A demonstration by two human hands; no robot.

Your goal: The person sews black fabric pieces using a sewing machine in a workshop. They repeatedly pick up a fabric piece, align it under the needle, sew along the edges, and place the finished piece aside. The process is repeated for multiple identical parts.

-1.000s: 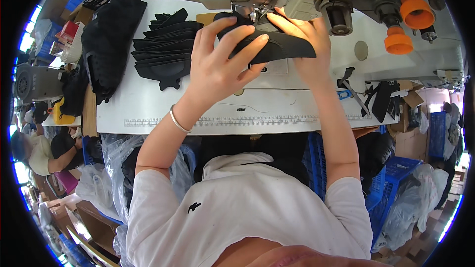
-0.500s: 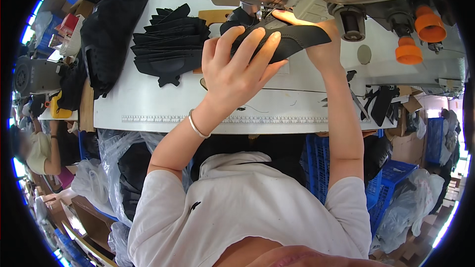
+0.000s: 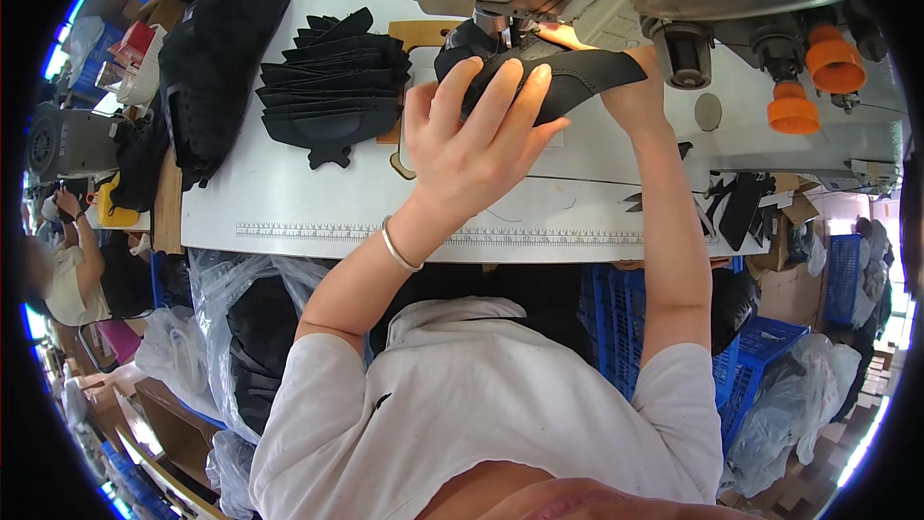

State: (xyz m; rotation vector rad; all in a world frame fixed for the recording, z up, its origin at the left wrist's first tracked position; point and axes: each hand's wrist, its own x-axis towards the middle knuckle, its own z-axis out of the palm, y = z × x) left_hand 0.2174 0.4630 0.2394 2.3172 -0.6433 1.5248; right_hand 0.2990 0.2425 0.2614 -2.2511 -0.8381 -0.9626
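Observation:
Under the head of a sewing machine (image 3: 496, 19) lies a curved black shoe upper (image 3: 587, 75) with a line of stitching along it. My left hand (image 3: 476, 140) is closed over its near side, fingers bent across the black material. My right hand (image 3: 630, 101) is at the upper's right end, partly behind it; most of its fingers are hidden, one showing beside the machine. The needle area is mostly covered by the upper and my left hand. Left of my left hand, a fanned stack of similar black pieces (image 3: 332, 87) rests on the white table (image 3: 337, 202).
A printed ruler scale (image 3: 433, 231) runs along the table's near edge. Scissors (image 3: 703, 212) and dark tools lie at the right. Orange thread-stand cones (image 3: 793, 108) hang upper right. Dark material (image 3: 217, 77) is piled far left. Blue crates (image 3: 765, 347) stand below right; another person (image 3: 77, 270) sits far left.
My left hand has shifted slightly right along with the upper's left part, which sits closer under the machine head. My right hand has barely moved. The other person's arm at far left has risen.

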